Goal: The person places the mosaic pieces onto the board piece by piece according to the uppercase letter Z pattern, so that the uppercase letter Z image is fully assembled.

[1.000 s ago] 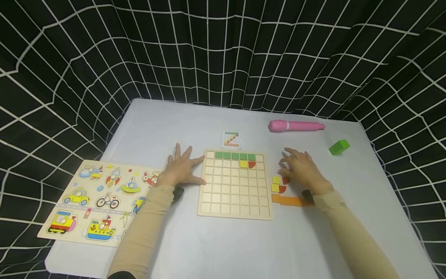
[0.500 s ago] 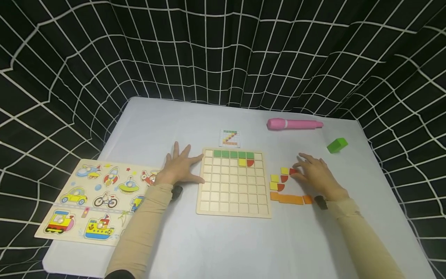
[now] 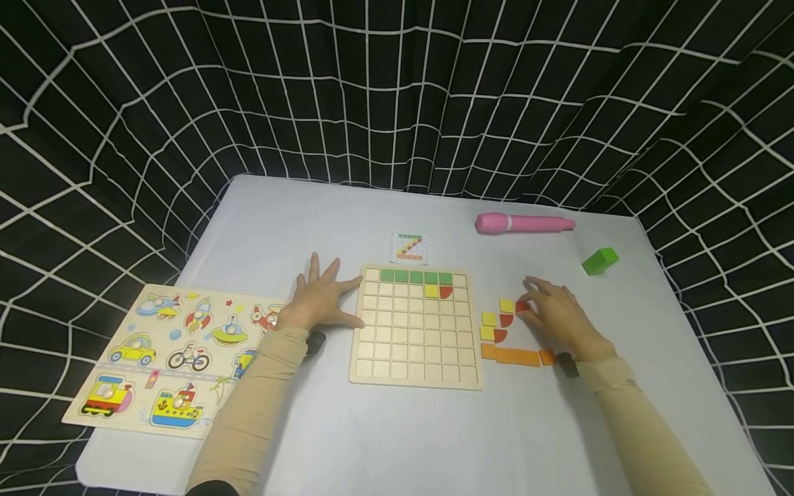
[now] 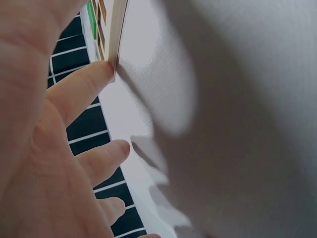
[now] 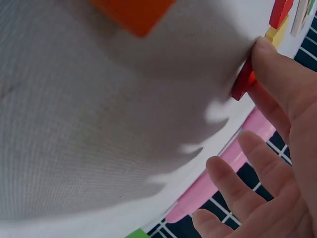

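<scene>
My left hand (image 3: 319, 300) has its fingers spread, with the thumb and index fingertips against the left edge of a wooden grid board (image 3: 417, 380). The board carries a row of green squares (image 3: 418, 277) near the top, with a yellow square (image 3: 431, 291) and a red quarter-circle piece (image 3: 446, 292) below. In the right wrist view, thumb and index finger of my right hand (image 3: 557, 315) pinch another red quarter-circle piece (image 5: 243, 82), low at the table. Beside it lie loose yellow squares (image 3: 489, 319), further red quarter-circles (image 3: 506, 320) and orange pieces (image 3: 517, 356).
A small pattern card (image 3: 409, 248) lies behind the board. A pink microphone-shaped object (image 3: 527, 224) and a green block (image 3: 600, 261) lie at the back right. A vehicle picture puzzle (image 3: 164, 368) overhangs the table's left edge, partly under my left forearm.
My right hand has moved right from over the yellow and red pieces, uncovering several of them, and now pinches the rightmost red quarter-circle. My left hand stays at the board's edge.
</scene>
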Action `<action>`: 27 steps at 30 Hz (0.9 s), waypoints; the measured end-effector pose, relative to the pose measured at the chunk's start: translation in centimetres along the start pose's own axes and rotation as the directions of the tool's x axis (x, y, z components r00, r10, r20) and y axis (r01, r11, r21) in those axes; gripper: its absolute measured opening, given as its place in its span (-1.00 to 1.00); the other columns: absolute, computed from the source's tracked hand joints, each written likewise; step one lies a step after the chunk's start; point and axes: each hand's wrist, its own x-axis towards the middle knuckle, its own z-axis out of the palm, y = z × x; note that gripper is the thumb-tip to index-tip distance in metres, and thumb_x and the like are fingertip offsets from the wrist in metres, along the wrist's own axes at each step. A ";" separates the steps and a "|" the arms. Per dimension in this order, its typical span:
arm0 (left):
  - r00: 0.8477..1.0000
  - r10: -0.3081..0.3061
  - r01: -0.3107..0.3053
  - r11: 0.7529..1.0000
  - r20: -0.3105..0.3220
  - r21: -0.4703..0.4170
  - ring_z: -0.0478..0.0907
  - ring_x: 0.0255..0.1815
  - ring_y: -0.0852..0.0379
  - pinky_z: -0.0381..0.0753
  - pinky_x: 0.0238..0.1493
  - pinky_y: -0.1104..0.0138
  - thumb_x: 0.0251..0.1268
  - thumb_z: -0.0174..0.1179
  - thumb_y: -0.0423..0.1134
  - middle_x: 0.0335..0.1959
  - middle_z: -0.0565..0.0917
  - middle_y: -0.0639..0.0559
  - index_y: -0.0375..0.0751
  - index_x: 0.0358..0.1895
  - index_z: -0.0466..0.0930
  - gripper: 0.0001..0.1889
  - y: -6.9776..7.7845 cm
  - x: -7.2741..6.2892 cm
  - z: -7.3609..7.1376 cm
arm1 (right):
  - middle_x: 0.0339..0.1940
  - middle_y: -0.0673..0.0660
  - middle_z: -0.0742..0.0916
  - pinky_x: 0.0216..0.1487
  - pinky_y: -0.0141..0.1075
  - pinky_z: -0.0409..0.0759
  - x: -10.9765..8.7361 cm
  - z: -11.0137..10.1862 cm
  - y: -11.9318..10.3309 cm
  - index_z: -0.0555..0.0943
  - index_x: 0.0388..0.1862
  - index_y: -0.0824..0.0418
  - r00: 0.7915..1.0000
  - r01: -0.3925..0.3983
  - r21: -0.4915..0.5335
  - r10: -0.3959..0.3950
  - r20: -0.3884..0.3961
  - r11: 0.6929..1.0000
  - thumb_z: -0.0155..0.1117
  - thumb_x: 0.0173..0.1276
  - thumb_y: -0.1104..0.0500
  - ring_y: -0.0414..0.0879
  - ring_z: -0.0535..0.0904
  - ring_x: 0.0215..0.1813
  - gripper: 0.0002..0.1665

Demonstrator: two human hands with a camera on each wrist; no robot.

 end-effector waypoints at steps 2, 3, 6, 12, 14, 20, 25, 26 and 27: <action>1.000 -0.001 0.001 1.000 0.002 0.001 -0.62 0.68 -0.48 -0.25 0.59 -0.49 -0.02 0.48 0.35 0.75 -0.17 -0.26 0.21 0.60 0.25 0.05 0.0 0.0 0.1 | 0.55 0.42 0.42 0.53 0.50 0.13 0.1 0.0 0.0 0.73 0.03 0.25 1.000 -0.002 0.003 0.002 -0.002 1.000 0.36 0.46 0.07 0.37 0.27 0.58 -0.69; 1.000 -0.001 0.001 1.000 0.002 0.005 -0.62 0.68 -0.48 -0.24 0.59 -0.49 -0.02 0.48 0.35 0.75 -0.16 -0.26 0.21 0.60 0.25 0.05 -0.1 0.0 0.1 | 0.55 0.42 0.42 0.53 0.50 0.12 0.1 0.0 0.0 0.73 0.03 0.26 1.000 -0.002 0.003 0.002 -0.003 1.000 0.37 0.45 0.07 0.37 0.27 0.58 -0.68; 1.000 0.002 -0.002 1.000 0.001 0.011 -0.61 0.68 -0.49 -0.23 0.59 -0.49 -0.03 0.48 0.36 0.75 -0.15 -0.27 0.21 0.60 0.26 0.05 -0.1 0.0 0.1 | 0.56 0.42 0.42 0.55 0.49 0.11 0.3 -0.4 -0.5 0.72 0.04 0.27 1.000 -0.001 0.009 0.001 -0.010 1.000 0.40 0.43 0.07 0.36 0.27 0.59 -0.66; 1.000 0.007 -0.007 1.000 -0.002 0.006 -0.61 0.68 -0.49 -0.25 0.59 -0.48 -0.04 0.49 0.35 0.75 -0.15 -0.27 0.20 0.60 0.26 0.06 0.0 0.0 0.0 | 0.54 0.40 0.46 0.56 0.49 0.09 1.4 -1.3 -2.6 0.73 0.00 0.28 0.999 0.033 0.031 -0.032 -0.035 0.999 0.47 0.36 0.09 0.33 0.29 0.59 -0.65; 1.000 0.009 -0.009 1.000 0.000 0.004 -0.62 0.68 -0.48 -0.26 0.59 -0.48 -0.05 0.50 0.35 0.75 -0.16 -0.26 0.21 0.60 0.26 0.06 0.0 0.1 0.0 | 0.54 0.40 0.47 0.56 0.48 0.10 1.9 -1.3 -3.3 0.74 -0.03 0.27 0.997 0.055 0.037 -0.053 -0.048 0.998 0.47 0.36 0.10 0.32 0.31 0.58 -0.69; 1.000 0.001 -0.001 1.000 0.007 0.006 -0.65 0.68 -0.44 -0.29 0.61 -0.46 -0.05 0.51 0.34 0.75 -0.17 -0.22 0.23 0.60 0.25 0.07 0.1 0.2 0.0 | 0.53 0.35 0.50 0.57 0.46 0.14 3.4 -0.8 -5.7 0.76 -0.08 0.23 0.989 0.126 0.025 -0.124 -0.082 0.992 0.48 0.34 0.09 0.28 0.35 0.58 -0.73; 1.000 0.004 -0.004 1.000 0.005 0.006 -0.65 0.68 -0.45 -0.29 0.60 -0.47 -0.05 0.50 0.34 0.75 -0.18 -0.24 0.22 0.60 0.25 0.06 0.0 0.2 0.0 | 0.54 0.34 0.49 0.58 0.44 0.17 4.5 -0.5 -7.8 0.76 -0.09 0.21 0.980 0.180 0.014 -0.178 -0.094 0.984 0.50 0.33 0.06 0.28 0.40 0.56 -0.72; 1.000 0.005 -0.005 1.000 0.005 0.003 -0.65 0.68 -0.45 -0.30 0.60 -0.46 -0.05 0.50 0.34 0.75 -0.18 -0.24 0.22 0.60 0.25 0.07 0.0 0.2 0.0 | 0.54 0.33 0.50 0.58 0.44 0.17 4.7 -0.4 -8.1 0.76 -0.09 0.20 0.977 0.193 0.016 -0.191 -0.096 0.981 0.50 0.33 0.06 0.28 0.41 0.55 -0.72; 1.000 0.006 -0.006 1.000 0.004 0.002 -0.65 0.68 -0.46 -0.29 0.60 -0.47 -0.05 0.51 0.34 0.75 -0.17 -0.24 0.21 0.60 0.25 0.06 0.0 0.2 0.0 | 0.54 0.33 0.50 0.57 0.44 0.18 4.8 -0.4 -8.6 0.76 -0.09 0.21 0.974 0.208 0.019 -0.205 -0.100 0.978 0.51 0.32 0.06 0.29 0.42 0.54 -0.71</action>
